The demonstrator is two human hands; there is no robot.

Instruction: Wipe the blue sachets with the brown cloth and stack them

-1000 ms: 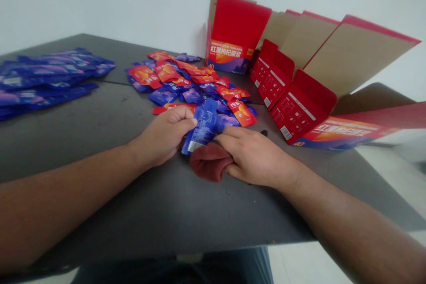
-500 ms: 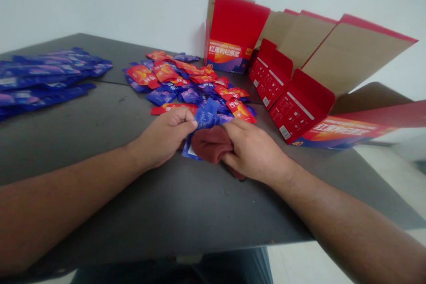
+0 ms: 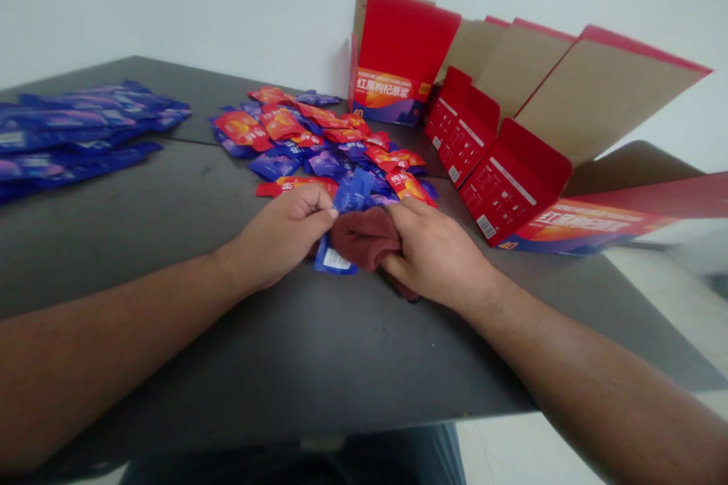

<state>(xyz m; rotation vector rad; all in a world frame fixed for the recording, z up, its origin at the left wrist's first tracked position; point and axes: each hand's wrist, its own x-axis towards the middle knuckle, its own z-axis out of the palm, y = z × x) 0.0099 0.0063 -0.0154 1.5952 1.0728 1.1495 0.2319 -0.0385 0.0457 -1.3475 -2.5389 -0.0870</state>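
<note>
Between my hands, above the dark table, is a blue sachet [image 3: 335, 258] with a white label near its lower end. My left hand [image 3: 290, 231] is closed, thumb and fingers pinching the sachet's left edge. A bunched brown cloth [image 3: 367, 237] lies across the middle of the sachet, and my right hand [image 3: 435, 254] is closed around that cloth. The cloth covers part of the sachet, and some brown fabric also shows behind my left fingers. Just beyond my hands is a loose pile of red sachets [image 3: 242, 129] and blue sachets [image 3: 276, 164].
Long blue packets [image 3: 85, 117] lie stacked at the left on the dark table [image 3: 273, 364]. Open red boxes stand along the right: one at the back [image 3: 392, 95], others with raised flaps [image 3: 503, 186], and one at the right edge [image 3: 585, 227]. A white wall rises behind.
The cloth in my right hand has shifted slightly upward and right, showing more of the sachet's white-labelled lower end. My left hand keeps its pinch in almost the same place.
</note>
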